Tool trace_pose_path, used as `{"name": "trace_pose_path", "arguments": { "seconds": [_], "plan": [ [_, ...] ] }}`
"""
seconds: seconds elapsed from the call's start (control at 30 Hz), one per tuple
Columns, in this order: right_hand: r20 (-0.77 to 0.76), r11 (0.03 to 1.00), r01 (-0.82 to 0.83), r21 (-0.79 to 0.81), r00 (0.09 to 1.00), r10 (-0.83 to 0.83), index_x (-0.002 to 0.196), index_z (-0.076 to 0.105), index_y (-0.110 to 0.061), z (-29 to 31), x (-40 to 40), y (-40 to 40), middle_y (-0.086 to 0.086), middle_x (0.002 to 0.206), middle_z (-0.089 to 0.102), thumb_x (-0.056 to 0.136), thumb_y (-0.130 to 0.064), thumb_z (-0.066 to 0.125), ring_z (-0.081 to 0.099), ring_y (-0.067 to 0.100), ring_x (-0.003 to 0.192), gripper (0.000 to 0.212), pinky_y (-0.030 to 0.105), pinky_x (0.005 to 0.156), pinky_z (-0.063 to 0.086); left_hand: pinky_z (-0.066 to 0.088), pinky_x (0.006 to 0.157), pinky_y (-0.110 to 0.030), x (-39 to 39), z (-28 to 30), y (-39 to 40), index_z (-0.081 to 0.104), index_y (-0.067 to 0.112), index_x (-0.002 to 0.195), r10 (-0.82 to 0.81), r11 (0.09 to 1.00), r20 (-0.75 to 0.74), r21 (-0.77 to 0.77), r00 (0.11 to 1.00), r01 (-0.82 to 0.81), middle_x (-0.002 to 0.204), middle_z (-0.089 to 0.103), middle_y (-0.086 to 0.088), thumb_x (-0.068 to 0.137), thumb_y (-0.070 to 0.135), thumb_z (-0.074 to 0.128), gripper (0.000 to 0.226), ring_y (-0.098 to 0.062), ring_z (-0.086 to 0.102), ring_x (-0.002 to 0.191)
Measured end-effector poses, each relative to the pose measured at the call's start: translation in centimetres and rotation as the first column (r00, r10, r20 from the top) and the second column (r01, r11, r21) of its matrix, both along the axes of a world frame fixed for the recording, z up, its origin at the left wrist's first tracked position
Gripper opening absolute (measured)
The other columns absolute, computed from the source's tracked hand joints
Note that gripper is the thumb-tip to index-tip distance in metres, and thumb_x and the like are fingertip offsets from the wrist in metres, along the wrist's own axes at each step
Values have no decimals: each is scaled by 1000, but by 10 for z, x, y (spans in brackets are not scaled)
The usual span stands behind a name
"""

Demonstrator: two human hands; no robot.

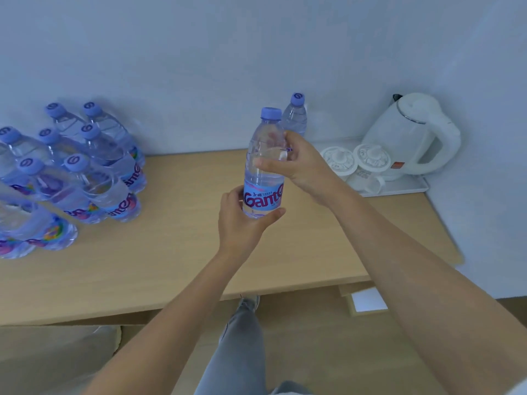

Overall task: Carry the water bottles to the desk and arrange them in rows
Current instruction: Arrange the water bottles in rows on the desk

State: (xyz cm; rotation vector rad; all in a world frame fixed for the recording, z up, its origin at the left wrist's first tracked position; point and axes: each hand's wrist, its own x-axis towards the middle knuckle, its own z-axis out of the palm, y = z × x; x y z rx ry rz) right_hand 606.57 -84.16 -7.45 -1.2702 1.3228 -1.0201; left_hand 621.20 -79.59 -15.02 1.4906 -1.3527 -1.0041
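Observation:
Both hands hold one clear water bottle with a purple cap and a blue label, upright above the middle of the wooden desk. My left hand grips its base and label. My right hand grips its upper half. A second bottle stands upright just behind it, near the wall. Several more of the same bottles stand in rows on the left end of the desk.
A white tray at the desk's right end carries a white kettle and two lidded cups. The wall runs along the back. My grey-trousered leg and shoe show below the front edge.

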Motion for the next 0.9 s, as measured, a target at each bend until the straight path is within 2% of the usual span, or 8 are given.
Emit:
{"name": "trace_pose_path", "arguments": {
  "seconds": [0.13, 0.27, 0.37, 0.47, 0.57, 0.73, 0.83, 0.9],
  "plan": [
    [-74, 999, 9, -33, 997, -11, 109, 65, -17, -5, 4, -27, -6, 99, 72, 76, -25, 85, 71, 4, 90, 39, 26, 81, 59, 52, 79, -27, 0, -11, -31, 49, 43, 98, -3, 1000, -6, 8, 1000, 3, 108, 56, 10, 50, 43, 91, 63, -8, 60, 99],
    [-114, 996, 61, -63, 991, -68, 103, 68, -11, -22, 10, -55, 12, 110, 69, 76, -19, 85, 70, 17, 97, 33, 28, 81, 56, 47, 70, -18, 2, -28, -69, 60, 19, 104, -87, 996, 39, 19, 995, 86, 105, 63, -3, 58, 27, 92, 56, -17, 62, 95],
    [-195, 993, 85, -82, 976, -100, 103, 66, -5, -41, 14, -76, 21, 114, 61, 74, -17, 86, 67, 23, 101, 37, 33, 86, 54, 49, 66, -21, 3, -43, -98, 58, 21, 92, -114, 993, 81, -3, 990, 115, 92, 69, 0, 56, 20, 93, 49, -16, 66, 83],
    [-234, 981, 121, -153, 960, -155, 96, 62, -14, -61, 16, -95, -1, 100, 56, 72, -16, 87, 57, -10, 86, 35, 10, 76, 47, 55, 73, -37, -1, -60, -125, 57, 22, 92, -102, 995, 90, 2, 991, 102, 93, 70, 1, 55, 20, 93, 52, -18, 67, 84],
    [-249, 966, 139, -219, 949, -194, 102, 60, -24, -76, 14, -110, -14, 92, 46, 70, -20, 89, 50, -14, 83, 43, 4, 76, 41, 57, 74, -41, -8, -79, -150, 57, 24, 92, -106, 994, 64, -1, 992, 106, 93, 70, 2, 55, 20, 93, 52, -17, 68, 85],
    [-265, 939, 166, -300, 931, -249, 114, 62, -17, -102, 5, -129, -16, 95, 47, 70, -22, 89, 51, -9, 89, 53, 9, 84, 42, 58, 73, -41, -16, -105, -177, 57, 33, 86, -125, 990, 30, -58, 992, 126, 89, 70, 7, 54, 22, 93, 50, -13, 68, 82],
    [-244, 913, 151, -380, 935, -257, 112, 56, -23, -109, 2, -137, -15, 98, 48, 68, -22, 88, 57, 15, 104, 54, 35, 98, 50, 59, 72, -38, -22, -113, -193, 66, 20, 93, -138, 986, 30, -93, 990, 140, 91, 73, 3, 55, 23, 91, 46, -11, 70, 84],
    [-250, 896, 141, -421, 931, -264, 116, 56, -19, -113, 1, -143, -13, 102, 49, 67, -24, 85, 56, 24, 111, 57, 45, 100, 49, 57, 68, -29, -26, -114, -203, 65, 12, 96, -138, 982, 55, -120, 989, 144, 91, 72, 3, 55, 22, 91, 50, -10, 69, 83]
  ]
}}
